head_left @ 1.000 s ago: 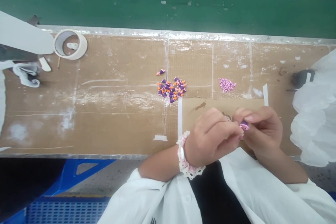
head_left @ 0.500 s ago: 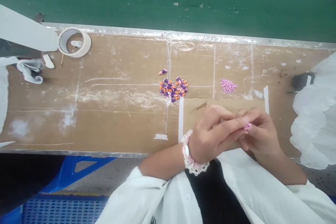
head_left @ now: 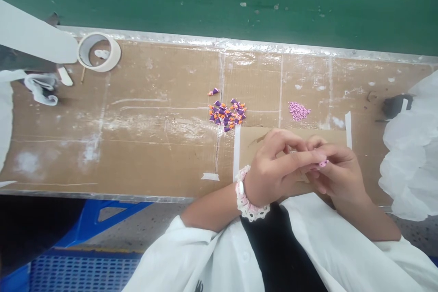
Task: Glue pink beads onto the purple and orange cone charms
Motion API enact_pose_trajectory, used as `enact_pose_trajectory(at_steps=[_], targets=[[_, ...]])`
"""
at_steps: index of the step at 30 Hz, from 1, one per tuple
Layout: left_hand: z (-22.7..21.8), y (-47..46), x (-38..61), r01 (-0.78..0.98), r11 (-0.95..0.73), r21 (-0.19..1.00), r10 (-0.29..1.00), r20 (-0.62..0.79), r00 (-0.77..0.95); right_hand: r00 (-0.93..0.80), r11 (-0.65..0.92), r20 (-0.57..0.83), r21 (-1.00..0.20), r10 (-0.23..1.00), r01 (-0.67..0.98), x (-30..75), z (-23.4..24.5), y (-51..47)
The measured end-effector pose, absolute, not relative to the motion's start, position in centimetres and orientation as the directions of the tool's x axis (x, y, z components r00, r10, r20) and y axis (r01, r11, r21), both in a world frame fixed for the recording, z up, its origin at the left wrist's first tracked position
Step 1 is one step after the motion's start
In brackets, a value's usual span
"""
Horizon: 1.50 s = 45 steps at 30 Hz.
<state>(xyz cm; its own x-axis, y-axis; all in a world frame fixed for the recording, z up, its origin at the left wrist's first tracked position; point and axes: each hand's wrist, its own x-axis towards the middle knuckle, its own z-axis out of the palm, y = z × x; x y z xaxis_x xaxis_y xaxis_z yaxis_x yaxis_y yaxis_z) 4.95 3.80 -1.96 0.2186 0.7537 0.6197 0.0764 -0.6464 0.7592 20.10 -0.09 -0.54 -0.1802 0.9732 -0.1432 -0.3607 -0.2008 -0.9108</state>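
Observation:
My hands are together over a cardboard sheet point(head_left: 263, 139), low on the right of the view. A small pink-and-purple piece point(head_left: 323, 163) shows at my right hand's point(head_left: 338, 175) fingertips and is pinched there, mostly hidden. My left hand point(head_left: 277, 171) is curled, with a fingertip reaching over that piece. I cannot tell whether it grips anything. A pile of small purple-and-orange cones point(head_left: 226, 115) lies up and left of my hands, with one loose cone point(head_left: 213, 91) above it. Pink beads point(head_left: 299, 111) lie in a small heap above my hands.
The work surface is a taped, scuffed cardboard top point(head_left: 137, 159) with a metal-edged far side point(head_left: 239, 44). A masking tape roll point(head_left: 99, 52) and a crumpled white cloth point(head_left: 41, 89) are at left. A white plastic bag point(head_left: 410, 155) bulges at right.
My fingertips have closed further around the piece, so less of it shows. The piece has moved slightly right. The whole scene has shifted a little upward and rightward in view.

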Motion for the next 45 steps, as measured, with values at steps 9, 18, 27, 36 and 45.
enact_pose_trajectory(at_steps=[9,18,27,36,45], targets=[[-1.4,3.7,4.7,0.129,-0.660,0.740,0.745,0.622,0.240,0.016,0.048,0.046,-0.988,0.999,-0.147,20.2,0.0,-0.9],[-1.8,3.9,4.7,0.206,-0.688,0.696,0.725,0.651,0.225,0.075,0.203,0.212,-0.972,0.974,0.118,20.4,0.2,-1.2],[-2.2,3.7,4.7,0.233,-0.711,0.664,0.703,0.669,0.240,0.062,0.195,0.216,-0.951,0.975,0.241,20.0,1.1,-0.9],[-2.1,3.6,4.7,0.265,-0.739,0.620,0.674,0.693,0.256,0.011,0.267,0.296,-0.878,0.955,0.397,20.3,1.1,-0.9],[-1.8,3.4,4.4,0.339,-0.766,0.546,0.637,0.715,0.287,-0.056,0.352,0.380,-0.778,0.923,0.520,20.4,1.5,-0.8]])
